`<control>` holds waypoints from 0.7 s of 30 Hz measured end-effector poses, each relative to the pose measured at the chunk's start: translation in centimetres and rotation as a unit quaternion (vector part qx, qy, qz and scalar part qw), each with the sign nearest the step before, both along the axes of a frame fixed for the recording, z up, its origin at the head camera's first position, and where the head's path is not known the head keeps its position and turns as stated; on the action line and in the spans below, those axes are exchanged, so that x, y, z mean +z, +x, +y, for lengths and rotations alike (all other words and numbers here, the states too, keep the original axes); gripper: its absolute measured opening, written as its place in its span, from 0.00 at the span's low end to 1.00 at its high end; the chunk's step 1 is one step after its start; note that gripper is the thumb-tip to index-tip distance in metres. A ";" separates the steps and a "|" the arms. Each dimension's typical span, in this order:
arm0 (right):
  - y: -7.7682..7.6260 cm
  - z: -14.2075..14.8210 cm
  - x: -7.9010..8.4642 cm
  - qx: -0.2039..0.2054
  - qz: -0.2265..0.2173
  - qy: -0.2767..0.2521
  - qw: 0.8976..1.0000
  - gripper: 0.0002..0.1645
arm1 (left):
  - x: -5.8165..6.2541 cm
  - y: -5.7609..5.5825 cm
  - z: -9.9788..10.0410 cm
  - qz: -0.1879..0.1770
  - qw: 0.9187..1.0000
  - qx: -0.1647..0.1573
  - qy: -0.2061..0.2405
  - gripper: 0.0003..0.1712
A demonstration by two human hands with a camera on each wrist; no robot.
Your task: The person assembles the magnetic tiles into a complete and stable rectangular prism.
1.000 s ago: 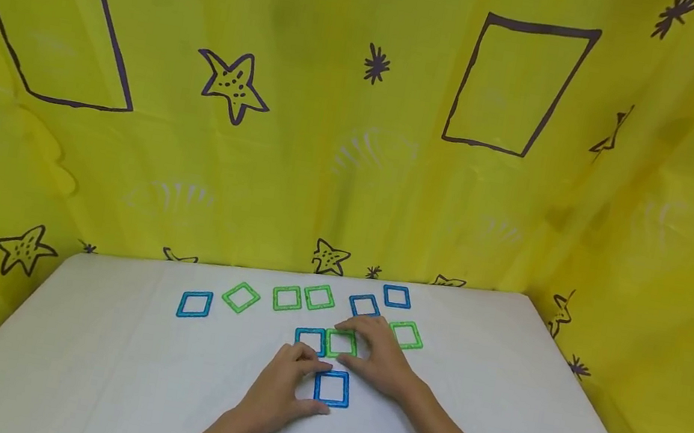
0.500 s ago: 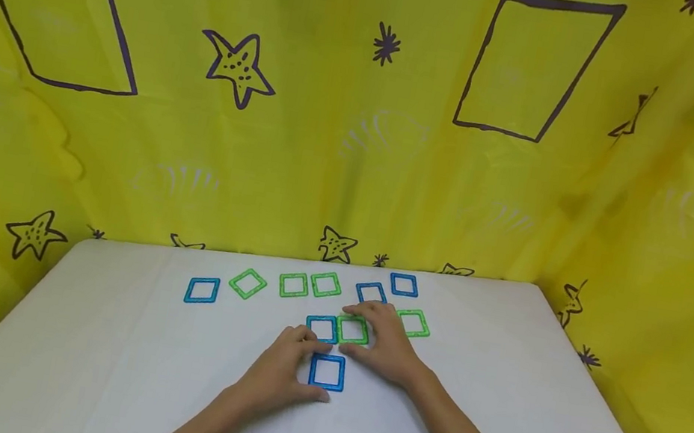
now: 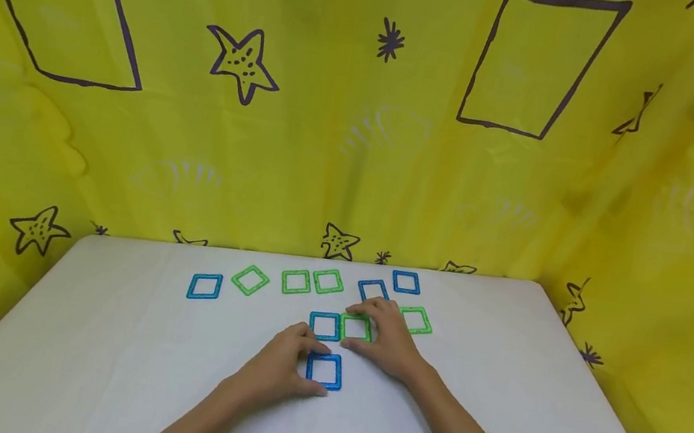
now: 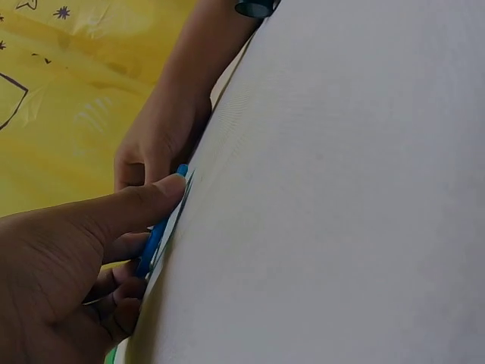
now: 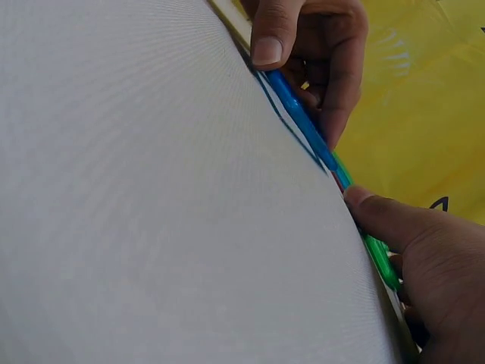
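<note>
In the head view my left hand (image 3: 279, 361) holds a blue square tile frame (image 3: 339, 373) flat on the table, thumb at its near edge and fingers at its far edge. Just beyond it lies a second blue square tile (image 3: 312, 325). A green square tile (image 3: 370, 328) sits against that one's right side, and my right hand (image 3: 391, 345) grips this green tile by its near and far edges. The left wrist view shows my left thumb on the edge of the held blue tile (image 4: 155, 243). Seen edge-on in the right wrist view, the green tile (image 5: 383, 262) is under my right fingers.
Along the back of the white table (image 3: 97, 328) lie several loose square tiles, among them a blue one (image 3: 191, 285) at left, a green one (image 3: 235, 280) turned like a diamond, and a blue one (image 3: 405, 290) at right. A yellow curtain (image 3: 296, 148) stands behind.
The head view has tilted a little. My left hand has slid its blue tile left, more in line with the blue tile beyond. The right hand stays on the green tile.
</note>
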State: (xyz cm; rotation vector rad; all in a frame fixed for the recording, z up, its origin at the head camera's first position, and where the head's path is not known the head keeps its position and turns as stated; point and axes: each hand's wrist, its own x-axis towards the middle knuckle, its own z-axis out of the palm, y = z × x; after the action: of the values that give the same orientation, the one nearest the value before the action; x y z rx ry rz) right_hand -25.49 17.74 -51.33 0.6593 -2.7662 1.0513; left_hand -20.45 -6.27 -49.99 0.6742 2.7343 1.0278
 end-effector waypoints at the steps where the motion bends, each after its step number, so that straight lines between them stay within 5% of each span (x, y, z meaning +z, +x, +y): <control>1: 0.0 0.0 0.0 0.000 -0.001 -0.001 1.000 0.30 | 0.0 -0.1 0.0 -0.003 1.000 -0.003 0.002 0.34; 13: -0.1 0.1 -0.4 0.000 -0.005 -0.003 1.000 0.30 | 0.5 -0.6 -0.9 0.013 0.999 -0.017 0.037 0.31; 21: -0.2 0.0 -0.3 -0.006 -0.007 -0.004 1.000 0.30 | 1.4 -1.3 -2.3 0.015 0.994 -0.002 0.108 0.31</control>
State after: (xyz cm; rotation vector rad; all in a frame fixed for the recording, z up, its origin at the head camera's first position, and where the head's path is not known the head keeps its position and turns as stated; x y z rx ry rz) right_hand -25.68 17.71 -51.60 0.6376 -2.7724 1.0668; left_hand -21.73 -8.52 -48.61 0.7303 2.6690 1.3353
